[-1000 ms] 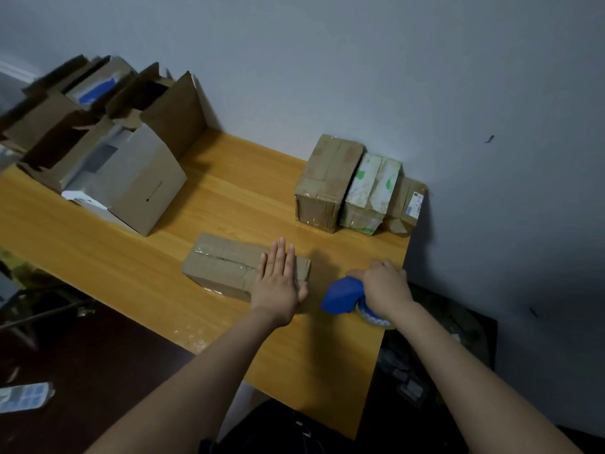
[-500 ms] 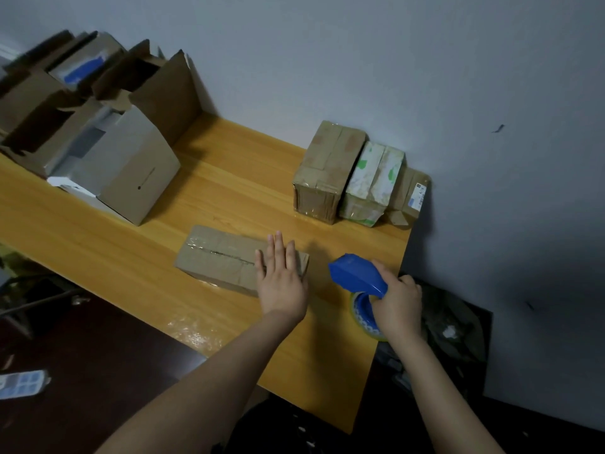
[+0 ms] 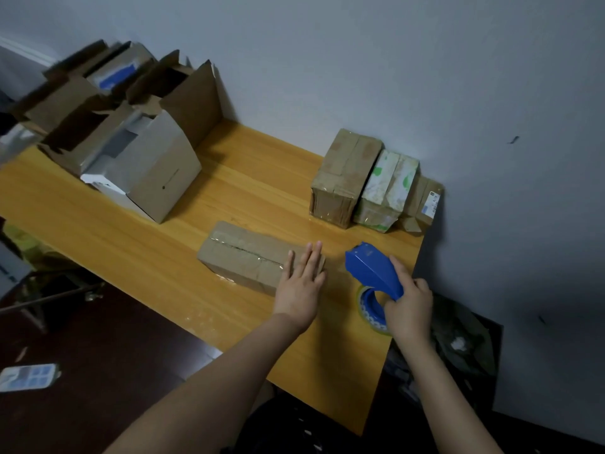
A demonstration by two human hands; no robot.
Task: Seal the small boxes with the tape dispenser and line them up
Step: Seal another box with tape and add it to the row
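Small box (image 3: 248, 257) lying flat near the front edge of the wooden table (image 3: 131, 231), blue tape dispenser (image 3: 373, 270) just to its right.

Left hand (image 3: 301, 286) is flat on the box's right end, palm down and fingers straight, and there's a shiny strip of tape along the top seam. Right hand (image 3: 409, 309) is wrapped around the dispenser's handle, with the tape roll (image 3: 370, 311) sitting low by the table's right edge. The dispenser's nose is tipped up toward the box but not touching it. Back against the wall (image 3: 360, 60), three taped boxes sit side by side: a brown one (image 3: 343, 178), a white-and-green one (image 3: 386, 191) and a smaller labelled one (image 3: 425, 201). Bunch of open cartons (image 3: 131, 126) piled at the far left.
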